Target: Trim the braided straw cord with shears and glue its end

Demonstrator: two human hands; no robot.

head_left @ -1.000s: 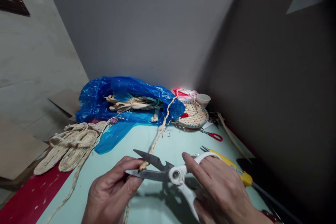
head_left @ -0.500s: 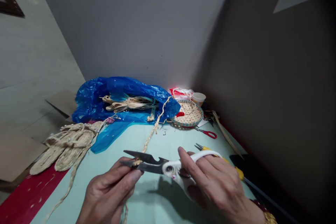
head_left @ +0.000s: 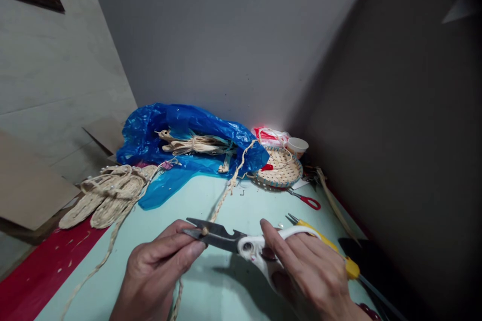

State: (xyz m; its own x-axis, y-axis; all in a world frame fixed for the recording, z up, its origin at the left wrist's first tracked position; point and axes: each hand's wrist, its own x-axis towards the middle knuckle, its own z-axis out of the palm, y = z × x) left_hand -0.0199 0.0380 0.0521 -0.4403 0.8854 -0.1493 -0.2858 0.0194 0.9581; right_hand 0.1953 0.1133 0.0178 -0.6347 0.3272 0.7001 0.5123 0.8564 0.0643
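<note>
My left hand [head_left: 163, 263] is closed, thumb and fingers pinching a braided straw cord [head_left: 225, 195]. One part of the cord runs away across the table toward the blue bag, and another hangs below the hand. In my right hand [head_left: 311, 266] are white-handled scissors [head_left: 250, 248], fingers wrapped round the handles. Their dark blades point left, slightly parted, with a small bit of straw between them right by my left fingertips. Whether the blades have cut through it I cannot tell.
A blue plastic bag [head_left: 192, 113] holds a tied straw bundle [head_left: 196, 144]. Woven straw sandals [head_left: 113, 193] lie at left. Behind are a shallow woven basket [head_left: 280, 170], a paper cup [head_left: 297, 146] and red-handled scissors [head_left: 311, 202]. Yellow-handled pliers [head_left: 352, 267] rest beside my right hand. Grey walls close off the back and right.
The scissor blades have closed further around the straw at my left fingertips. The camera view has turned a little, shifting the background to the right.
</note>
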